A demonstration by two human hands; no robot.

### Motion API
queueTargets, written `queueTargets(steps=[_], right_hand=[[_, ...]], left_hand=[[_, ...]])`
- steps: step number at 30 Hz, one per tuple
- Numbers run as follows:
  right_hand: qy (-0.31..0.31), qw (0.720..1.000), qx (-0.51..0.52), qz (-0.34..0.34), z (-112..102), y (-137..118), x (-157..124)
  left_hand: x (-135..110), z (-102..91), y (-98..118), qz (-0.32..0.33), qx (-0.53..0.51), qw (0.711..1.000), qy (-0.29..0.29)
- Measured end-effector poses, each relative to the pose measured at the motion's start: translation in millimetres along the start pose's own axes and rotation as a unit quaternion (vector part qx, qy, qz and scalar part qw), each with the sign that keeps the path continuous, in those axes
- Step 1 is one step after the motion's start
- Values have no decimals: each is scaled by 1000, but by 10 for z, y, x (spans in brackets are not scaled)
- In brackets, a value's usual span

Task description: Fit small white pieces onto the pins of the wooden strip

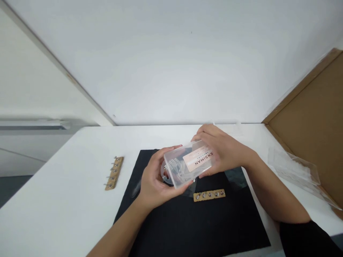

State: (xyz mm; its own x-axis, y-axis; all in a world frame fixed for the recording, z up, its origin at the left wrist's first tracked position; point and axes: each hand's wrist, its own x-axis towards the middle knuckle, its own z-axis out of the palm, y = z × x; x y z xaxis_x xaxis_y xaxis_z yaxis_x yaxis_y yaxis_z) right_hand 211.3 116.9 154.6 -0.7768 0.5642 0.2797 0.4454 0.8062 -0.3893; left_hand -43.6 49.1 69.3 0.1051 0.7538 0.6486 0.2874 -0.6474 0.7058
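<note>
I hold a clear plastic box (184,167) with a pink label above a black mat (198,221). My left hand (154,182) grips its near-left end, fingers curled round it. My right hand (222,151) wraps over its far-right end. Small pale parts show dimly through the box wall. Under the box on the mat lies a small wooden strip with several metal screws (209,195). A clear round piece (164,175) shows behind my left fingers; what it is I cannot make out.
A second wooden strip with screws (114,172) lies on the white table (66,200) left of the mat. A clear plastic bag (294,171) lies at the right beside a brown cardboard panel (313,117). A white wall stands behind.
</note>
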Motion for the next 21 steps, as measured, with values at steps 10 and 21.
queueTargets(steps=[10,21], right_hand=[[4,999,46,-18,-102,10,-46],[41,994,74,-71,-45,177,-33]], left_hand=[[3,33,87,-19,-26,999,14],[15,7,19,-121,-79,988,63]])
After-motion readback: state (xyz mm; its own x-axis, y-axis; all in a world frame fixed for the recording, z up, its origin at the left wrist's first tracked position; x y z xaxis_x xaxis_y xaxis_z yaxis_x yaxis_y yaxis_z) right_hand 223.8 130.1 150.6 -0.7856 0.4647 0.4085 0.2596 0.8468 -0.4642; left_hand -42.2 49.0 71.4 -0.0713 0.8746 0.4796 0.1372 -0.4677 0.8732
